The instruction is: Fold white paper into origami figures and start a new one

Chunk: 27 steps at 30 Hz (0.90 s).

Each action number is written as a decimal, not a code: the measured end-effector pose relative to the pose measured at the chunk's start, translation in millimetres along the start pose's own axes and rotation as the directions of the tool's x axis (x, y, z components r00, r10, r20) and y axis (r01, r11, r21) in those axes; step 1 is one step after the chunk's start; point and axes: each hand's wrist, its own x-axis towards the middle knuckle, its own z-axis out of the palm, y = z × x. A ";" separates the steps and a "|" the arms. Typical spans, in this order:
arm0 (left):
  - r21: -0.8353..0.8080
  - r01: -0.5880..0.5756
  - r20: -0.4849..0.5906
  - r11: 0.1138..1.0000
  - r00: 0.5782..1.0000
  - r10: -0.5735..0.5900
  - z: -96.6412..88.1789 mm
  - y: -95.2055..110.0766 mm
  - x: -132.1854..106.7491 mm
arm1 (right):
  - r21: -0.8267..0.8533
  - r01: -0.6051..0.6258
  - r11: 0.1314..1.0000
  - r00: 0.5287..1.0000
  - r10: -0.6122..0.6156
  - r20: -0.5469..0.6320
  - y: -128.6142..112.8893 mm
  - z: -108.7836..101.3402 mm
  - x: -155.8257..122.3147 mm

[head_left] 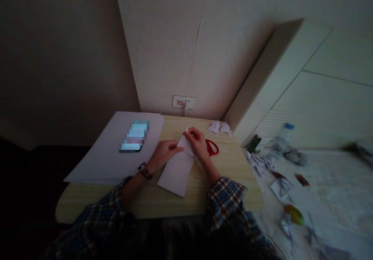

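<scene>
A sheet of white paper (pixel 176 173), its top folded to a point, is held over the small wooden table. My left hand (pixel 166 151) pinches its left edge between thumb and fingers. Near the tip, my right hand (pixel 196 140) grips the right side of the folded part. Just right of that hand lie scissors with red handles (pixel 212 147), their blades hidden behind my hand. Two small folded paper pieces (pixel 219 127) rest at the table's far right corner.
A stack of large white sheets (pixel 101 159) covers the table's left side, with a phone (pixel 134 136) lying on it. Behind the table (pixel 230 186) is a wall socket (pixel 183 101) with a plug. To the right, a bottle (pixel 281 139), folded papers (pixel 259 162) and a yellow-green object (pixel 294 214) lie on a pale surface.
</scene>
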 end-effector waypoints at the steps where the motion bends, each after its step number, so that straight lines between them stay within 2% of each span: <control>1: -0.001 0.000 -0.001 1.000 1.000 0.000 -0.3 0.6 -0.4 | 0.018 -0.002 1.000 1.000 0.002 -0.004 -0.8 -0.3 -0.2; 6: -0.117 -0.005 0.002 0.993 1.000 0.005 -3.3 5.6 -0.5 | 0.218 -0.059 0.974 0.998 0.061 -0.002 -7.8 -4.4 -2.0; 9: -0.279 0.053 0.077 0.959 0.996 -0.033 -3.1 7.6 0.7 | 0.322 -0.082 0.943 0.996 0.064 0.064 -10.8 -5.9 -3.9; 11: -0.355 0.075 0.120 0.932 0.992 -0.034 -2.4 7.1 1.5 | 0.329 -0.093 0.940 0.990 0.052 0.130 -11.4 -5.7 -5.6; 14: -0.385 0.049 0.142 0.922 0.990 0.006 -2.2 4.7 1.4 | 0.327 -0.109 0.939 0.970 0.028 0.242 -11.7 -4.5 -8.0; 19: -0.473 0.114 0.214 0.874 0.977 -0.012 -3.6 4.0 -3.2 | 0.306 -0.016 0.952 0.952 -0.079 0.295 -11.8 -3.9 -9.8; 22: -0.472 0.113 0.151 0.874 0.988 -0.046 -4.7 4.7 -4.2 | 0.274 0.012 0.962 0.951 -0.095 0.294 -10.6 -4.3 -9.3; 27: -0.501 0.050 -0.053 0.864 0.995 -0.088 -8.8 1.9 -0.8 | 0.184 0.034 0.982 0.968 -0.078 0.238 -9.0 -3.3 -7.5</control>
